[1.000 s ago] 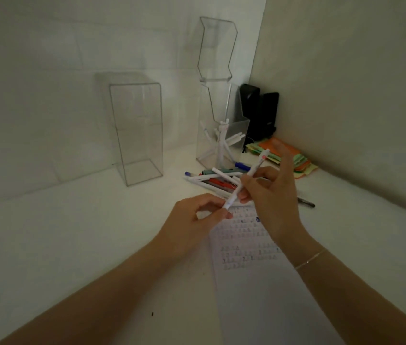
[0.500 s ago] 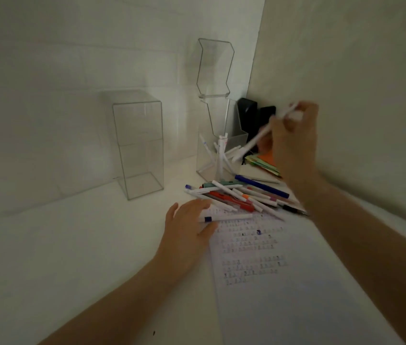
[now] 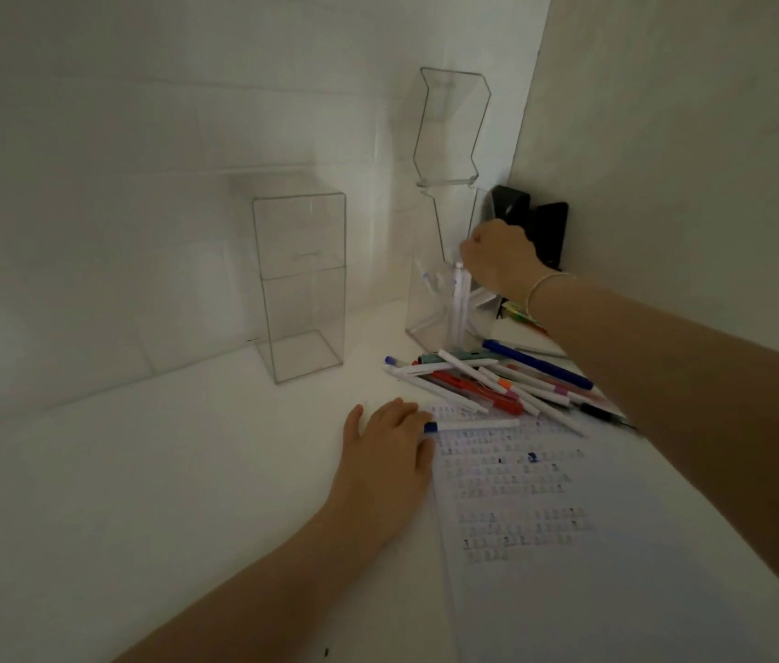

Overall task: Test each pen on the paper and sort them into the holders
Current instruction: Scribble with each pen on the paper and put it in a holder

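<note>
My right hand [image 3: 497, 258] is over the right clear holder [image 3: 418, 323] with curled fingers, and grips the top of an upright white pen [image 3: 459, 303] inside it among several other white pens. My left hand [image 3: 389, 447] lies flat on the table at the paper's left edge. Its thumb touches the blue-capped end of a white pen [image 3: 473, 425] lying on the paper [image 3: 545, 543], which carries rows of small test marks. A pile of loose pens [image 3: 497, 380], white, red, blue and others, lies between paper and holder. The left clear holder [image 3: 301, 279] stands empty.
A tall bent clear stand [image 3: 452, 126] rises behind the right holder. Black objects [image 3: 542, 222] sit in the corner, with coloured sticky notes [image 3: 519, 313] beside them. Walls close in at the back and right.
My right hand carried the white pen from over the paper up and across to the right holder and lowered it in. My left hand let go and flattened onto the table.
</note>
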